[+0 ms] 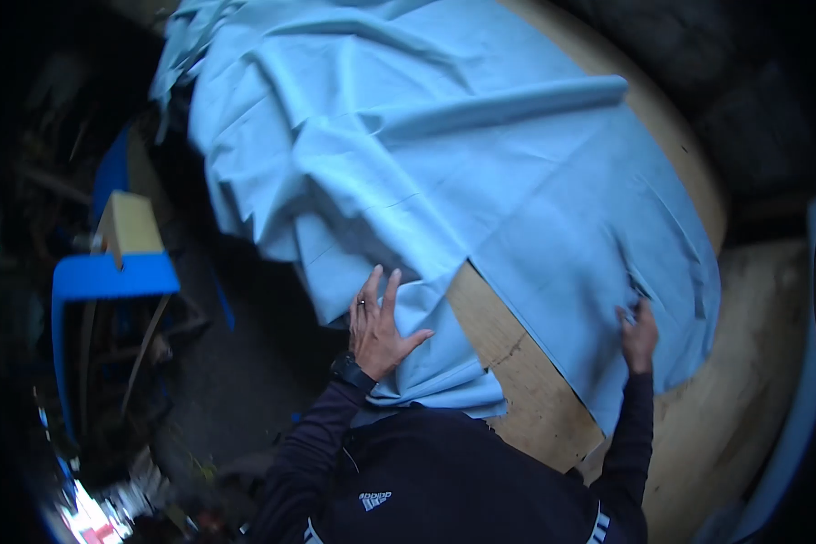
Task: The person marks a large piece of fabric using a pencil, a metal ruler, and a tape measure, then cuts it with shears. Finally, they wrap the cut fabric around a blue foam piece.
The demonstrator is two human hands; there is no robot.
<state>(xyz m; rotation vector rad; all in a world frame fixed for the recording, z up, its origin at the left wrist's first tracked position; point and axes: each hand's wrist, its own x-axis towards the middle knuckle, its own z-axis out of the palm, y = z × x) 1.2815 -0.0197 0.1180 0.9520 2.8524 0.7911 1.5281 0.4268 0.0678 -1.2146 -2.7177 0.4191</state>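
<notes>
A large sheet of light blue fabric [535,208] lies creased over a wooden board, with a rolled fold across its upper part. My left hand [381,335], wearing a ring and a dark wristwatch, rests on the fabric's left part with its fingers spread. At the right side my right hand [639,335] is closed, its fingers curled on a pulled-up bit of the same fabric. Blur there makes small details hard to see. Between the hands, a gap in the fabric bares a strip of the wooden board [521,372].
To the left stands a chair-like frame [118,276] with a blue covering and a pale yellow foam block [136,224] on it. Dark floor [245,344] lies between it and the board. Bunched fabric edges [186,41] hang at the upper left.
</notes>
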